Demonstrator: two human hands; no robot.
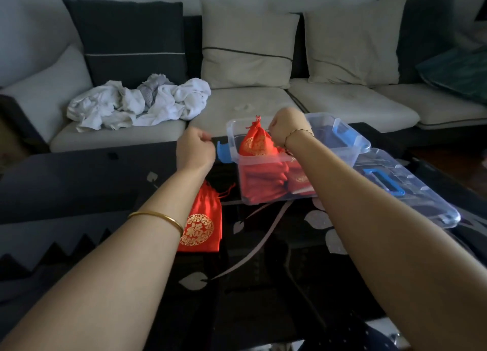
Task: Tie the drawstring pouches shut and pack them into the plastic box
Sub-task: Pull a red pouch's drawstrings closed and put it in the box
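A red drawstring pouch (255, 142) with gold print hangs over the clear plastic box (340, 137), its neck gathered tight. My left hand (195, 150) and my right hand (286, 126) are both fisted, one on each side of it, each pinching an end of its thin drawstring pulled apart. Inside the box lie more red pouches (266, 179). Another red pouch (201, 223) with a gold emblem lies flat on the dark table, under my left forearm, its strings loose.
The box's clear lid (405, 190) with a blue handle lies right of the box. A blue latch (224, 153) sticks out on the box's left. A sofa with cushions and a heap of white cloth (139, 103) stands behind the patterned glass table (263, 271).
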